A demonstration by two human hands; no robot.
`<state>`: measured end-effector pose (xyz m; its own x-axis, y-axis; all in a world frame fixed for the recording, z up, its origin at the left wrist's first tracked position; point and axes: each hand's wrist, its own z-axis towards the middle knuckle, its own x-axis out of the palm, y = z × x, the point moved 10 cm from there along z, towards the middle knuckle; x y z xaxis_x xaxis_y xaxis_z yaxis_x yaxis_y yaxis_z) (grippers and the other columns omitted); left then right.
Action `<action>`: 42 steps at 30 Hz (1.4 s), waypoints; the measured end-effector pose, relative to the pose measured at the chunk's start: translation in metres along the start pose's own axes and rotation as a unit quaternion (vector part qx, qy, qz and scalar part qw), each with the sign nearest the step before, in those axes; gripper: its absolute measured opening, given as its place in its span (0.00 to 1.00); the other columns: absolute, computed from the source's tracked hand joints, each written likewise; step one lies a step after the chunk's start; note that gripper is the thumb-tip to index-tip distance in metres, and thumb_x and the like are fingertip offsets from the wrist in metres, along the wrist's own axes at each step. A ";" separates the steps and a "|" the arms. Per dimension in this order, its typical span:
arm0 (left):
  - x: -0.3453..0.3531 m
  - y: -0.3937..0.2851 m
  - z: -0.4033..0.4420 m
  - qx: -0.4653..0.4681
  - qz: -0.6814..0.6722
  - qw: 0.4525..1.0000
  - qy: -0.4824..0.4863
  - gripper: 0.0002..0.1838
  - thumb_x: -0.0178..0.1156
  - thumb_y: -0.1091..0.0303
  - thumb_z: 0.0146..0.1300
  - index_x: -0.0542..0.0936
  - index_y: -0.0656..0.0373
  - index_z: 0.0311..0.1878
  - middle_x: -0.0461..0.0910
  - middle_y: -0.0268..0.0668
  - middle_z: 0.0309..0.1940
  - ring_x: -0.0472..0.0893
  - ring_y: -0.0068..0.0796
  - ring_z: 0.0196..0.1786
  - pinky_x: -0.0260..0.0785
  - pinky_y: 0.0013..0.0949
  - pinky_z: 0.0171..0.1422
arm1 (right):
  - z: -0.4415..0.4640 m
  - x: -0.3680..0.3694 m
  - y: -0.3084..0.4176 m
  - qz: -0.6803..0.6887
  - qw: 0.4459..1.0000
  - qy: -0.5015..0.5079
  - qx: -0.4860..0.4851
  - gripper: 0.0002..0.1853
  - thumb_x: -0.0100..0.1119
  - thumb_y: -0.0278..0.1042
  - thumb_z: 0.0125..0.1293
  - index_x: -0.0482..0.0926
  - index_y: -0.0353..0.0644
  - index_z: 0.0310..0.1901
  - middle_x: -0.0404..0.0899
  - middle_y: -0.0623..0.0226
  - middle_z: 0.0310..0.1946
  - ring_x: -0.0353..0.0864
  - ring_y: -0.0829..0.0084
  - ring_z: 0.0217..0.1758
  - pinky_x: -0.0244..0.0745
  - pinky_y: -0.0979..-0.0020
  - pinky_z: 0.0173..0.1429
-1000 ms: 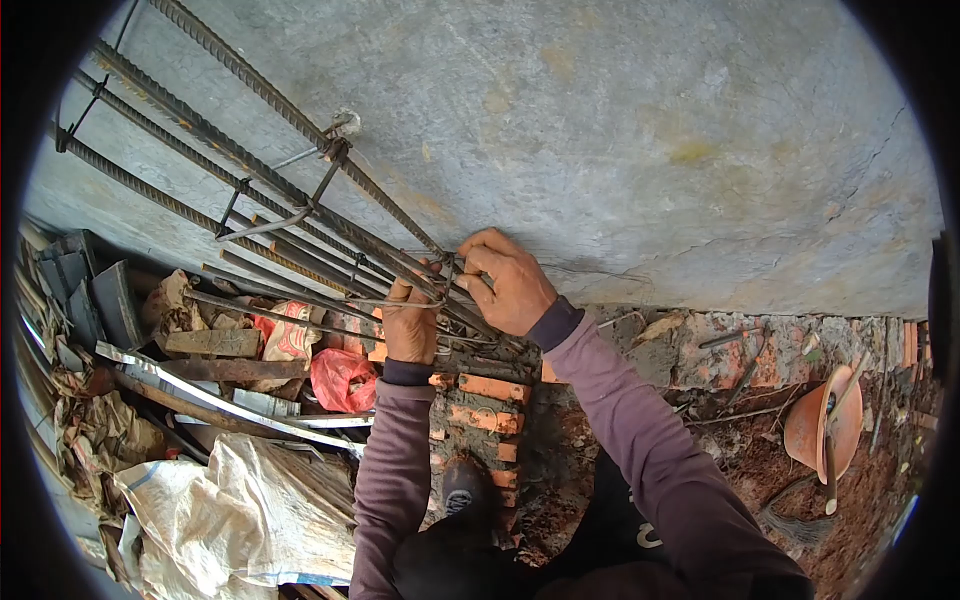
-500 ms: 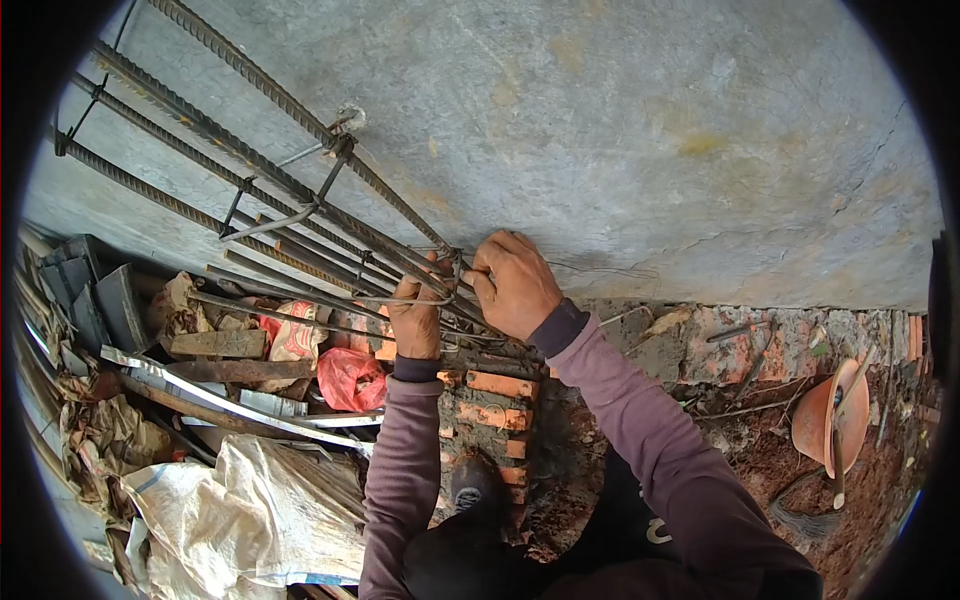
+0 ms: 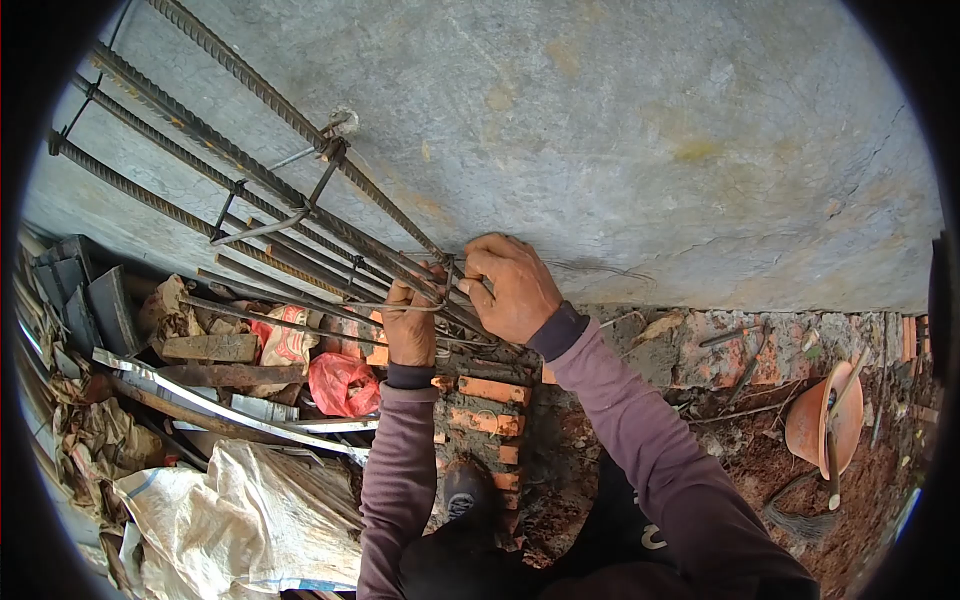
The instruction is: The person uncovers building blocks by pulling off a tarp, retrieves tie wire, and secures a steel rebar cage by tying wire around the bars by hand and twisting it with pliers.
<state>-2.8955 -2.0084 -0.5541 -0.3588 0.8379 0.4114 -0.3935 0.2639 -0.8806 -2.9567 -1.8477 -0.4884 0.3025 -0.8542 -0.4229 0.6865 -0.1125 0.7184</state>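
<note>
Ribbed steel bars form a rebar cage (image 3: pixel 270 175) that slants down from the upper left along the wall. Near its lower end, a square stirrup (image 3: pixel 400 306) crosses the bars. My left hand (image 3: pixel 410 328) is closed around the stirrup and bars from below, its fingertips partly hidden behind the steel. On the other side of the same corner, my right hand (image 3: pixel 515 290) has thumb and fingers pinched together against the bar. Thin tie wire (image 3: pixel 600 268) trails out to the right from behind this hand; the exact grip is partly hidden.
A grey plastered wall (image 3: pixel 640 150) rises behind the bars. Below is a brick pier (image 3: pixel 490 420) beside my shoe (image 3: pixel 465 490). Scrap wood, a red plastic bag (image 3: pixel 343 385) and a white sack (image 3: pixel 240 510) lie left. An orange bowl (image 3: pixel 825 420) with a stick sits on soil at right.
Both hands stay at the same stirrup corner, with only small finger movements. The whole view has shifted slightly.
</note>
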 end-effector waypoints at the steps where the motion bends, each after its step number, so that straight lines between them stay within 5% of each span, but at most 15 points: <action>1: 0.000 0.002 0.001 -0.004 -0.008 1.000 -0.003 0.16 0.63 0.73 0.65 0.78 0.64 0.55 0.82 0.41 0.49 0.81 0.32 0.53 0.73 0.33 0.58 | 0.000 -0.001 0.003 -0.004 1.000 -0.014 -0.007 0.06 0.63 0.27 0.57 0.76 0.36 0.31 0.76 0.58 0.48 0.76 0.53 0.49 0.68 0.55 0.54; 9: 0.003 0.012 -0.001 -0.034 -0.050 0.997 0.040 0.22 0.60 0.67 0.68 0.73 0.67 0.62 0.79 0.43 0.53 0.79 0.32 0.56 0.70 0.36 0.63 | -0.005 -0.009 0.029 -0.098 0.994 -0.024 -0.033 0.05 0.61 0.27 0.57 0.77 0.36 0.32 0.74 0.61 0.43 0.73 0.56 0.42 0.66 0.54 0.47; 15: 0.007 0.041 0.002 -0.094 -0.121 0.985 0.081 0.25 0.58 0.62 0.71 0.69 0.65 0.66 0.76 0.39 0.59 0.74 0.31 0.62 0.63 0.35 0.68 | -0.008 0.008 0.006 0.140 0.989 -0.022 0.046 0.03 0.59 0.21 0.59 0.75 0.31 0.32 0.76 0.56 0.40 0.78 0.57 0.39 0.73 0.62 0.45; 17: 0.009 0.048 0.001 -0.103 -0.093 0.984 0.112 0.26 0.54 0.56 0.73 0.69 0.61 0.67 0.73 0.38 0.63 0.71 0.31 0.64 0.61 0.36 0.70 | -0.008 0.012 0.003 0.162 0.986 -0.001 0.032 0.05 0.60 0.22 0.61 0.75 0.32 0.32 0.77 0.58 0.40 0.78 0.65 0.41 0.72 0.66 0.48; 24: 0.012 0.055 0.002 -0.127 -0.099 0.977 0.140 0.27 0.53 0.52 0.73 0.70 0.61 0.66 0.76 0.34 0.57 0.74 0.27 0.58 0.66 0.37 0.63 | -0.010 0.024 -0.008 0.234 0.968 0.057 0.069 0.04 0.58 0.22 0.64 0.74 0.33 0.31 0.77 0.63 0.39 0.73 0.76 0.36 0.70 0.73 0.43; 28: 0.016 0.037 0.000 -0.104 -0.071 0.987 0.095 0.23 0.49 0.49 0.74 0.79 0.61 0.52 0.80 0.30 0.41 0.73 0.22 0.45 0.64 0.31 0.55 | -0.009 0.023 -0.007 0.243 0.967 0.049 0.060 0.04 0.57 0.21 0.64 0.74 0.34 0.31 0.78 0.63 0.37 0.74 0.76 0.35 0.71 0.73 0.44; 40: 0.020 0.048 0.007 -0.108 -0.110 0.975 0.159 0.24 0.52 0.50 0.73 0.76 0.63 0.57 0.79 0.35 0.49 0.74 0.27 0.54 0.63 0.35 0.60 | -0.012 0.024 -0.009 0.234 0.969 0.005 0.079 0.05 0.58 0.21 0.64 0.71 0.35 0.32 0.79 0.60 0.37 0.77 0.77 0.36 0.74 0.70 0.40; 42: 0.006 0.061 0.008 -0.097 -0.095 0.979 0.155 0.26 0.50 0.52 0.74 0.72 0.63 0.64 0.76 0.38 0.58 0.74 0.31 0.59 0.64 0.39 0.64 | -0.011 0.020 -0.004 0.226 0.972 -0.012 0.067 0.06 0.57 0.22 0.64 0.71 0.35 0.31 0.79 0.59 0.36 0.77 0.77 0.35 0.73 0.71 0.40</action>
<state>-2.9285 -1.9912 -0.6029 -0.0091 0.8619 0.5070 -0.2496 0.4890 -0.8358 -2.9466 -1.8587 -0.5060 0.5366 -0.8432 -0.0346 0.3935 0.2137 0.8941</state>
